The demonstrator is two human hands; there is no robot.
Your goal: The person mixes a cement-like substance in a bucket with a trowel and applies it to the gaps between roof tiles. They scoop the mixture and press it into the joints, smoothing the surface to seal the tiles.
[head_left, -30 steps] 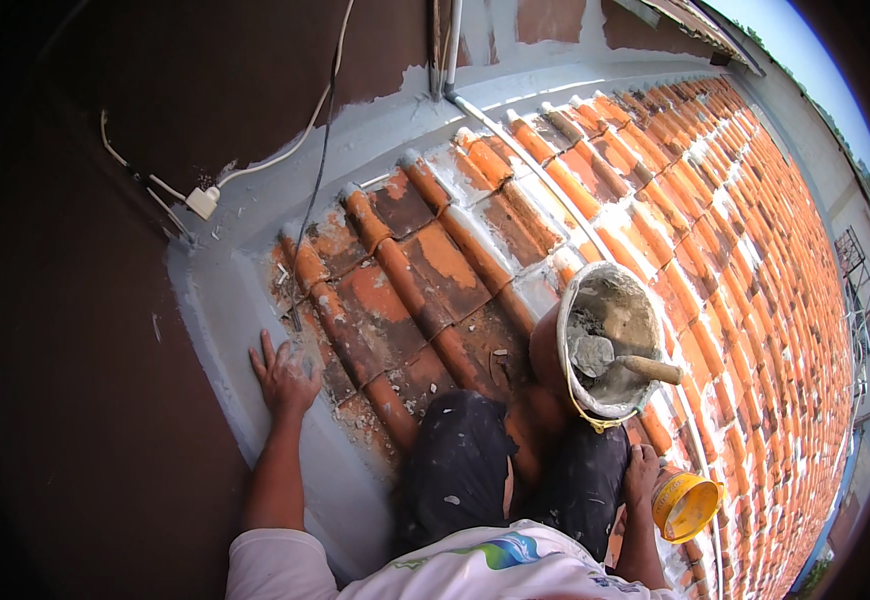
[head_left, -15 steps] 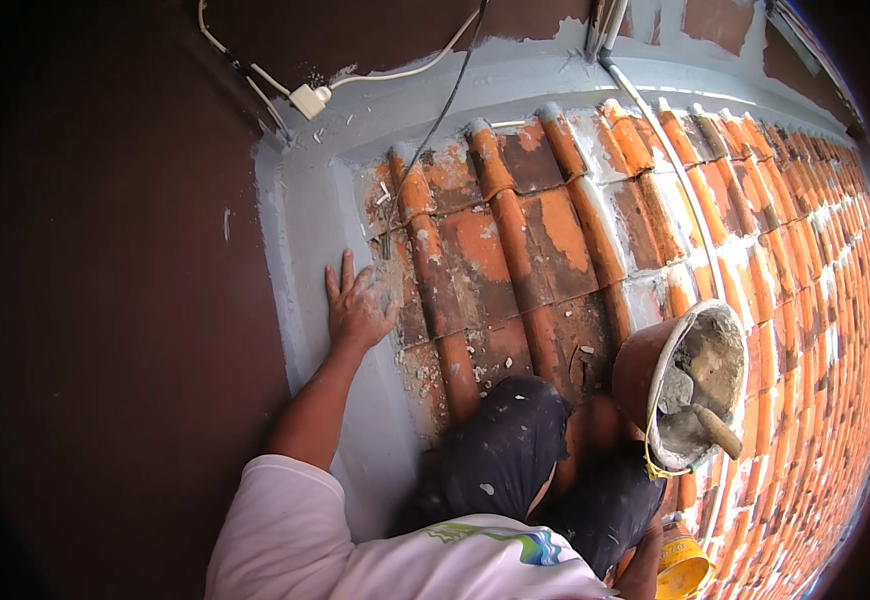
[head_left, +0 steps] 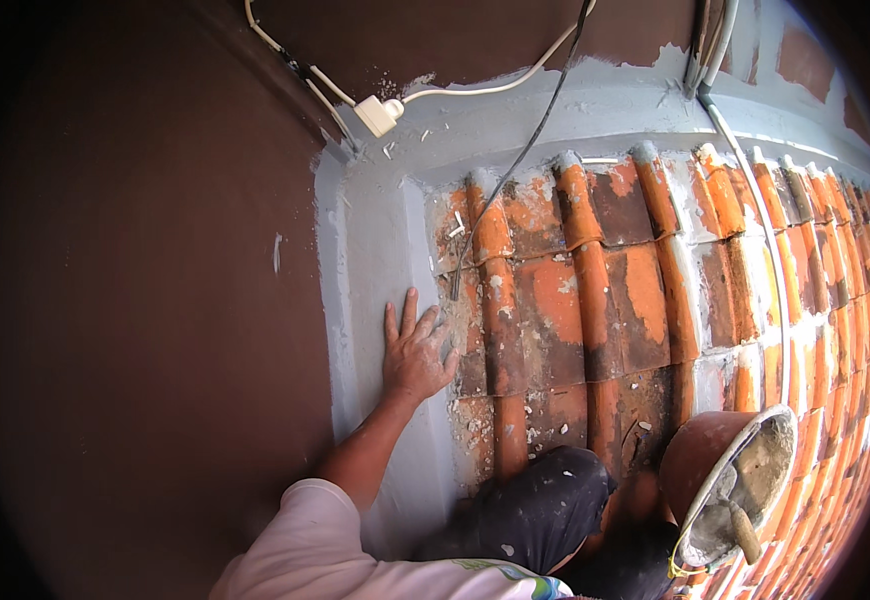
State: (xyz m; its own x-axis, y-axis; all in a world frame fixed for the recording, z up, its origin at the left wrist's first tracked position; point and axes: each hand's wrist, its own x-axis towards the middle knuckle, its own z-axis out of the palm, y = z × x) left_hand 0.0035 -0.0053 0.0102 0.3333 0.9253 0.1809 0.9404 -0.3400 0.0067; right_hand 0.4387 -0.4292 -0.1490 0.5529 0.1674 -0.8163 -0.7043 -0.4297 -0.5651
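My left hand (head_left: 415, 350) lies flat with fingers spread on the grey-coated strip (head_left: 375, 260) where the orange clay roof tiles (head_left: 595, 300) meet the dark brown wall (head_left: 145, 300). It holds nothing. My right hand is out of view. My knees in dark paint-spotted trousers (head_left: 545, 510) rest on the tiles. A terracotta-coloured bucket (head_left: 730, 480) of grey mortar sits at the lower right, with a trowel (head_left: 740, 520) lying in it.
A white cable with a small white junction box (head_left: 377, 115) runs along the wall's foot. A black cable (head_left: 515, 170) and a white pipe (head_left: 755, 200) cross the tiles. Grey coating (head_left: 605, 100) covers the upper wall joint. Tiles slope away on the right.
The view has swung left and down toward the wall corner. The bucket has shifted to the lower right edge. The yellow cup and my right hand have left the view. My left hand stays planted.
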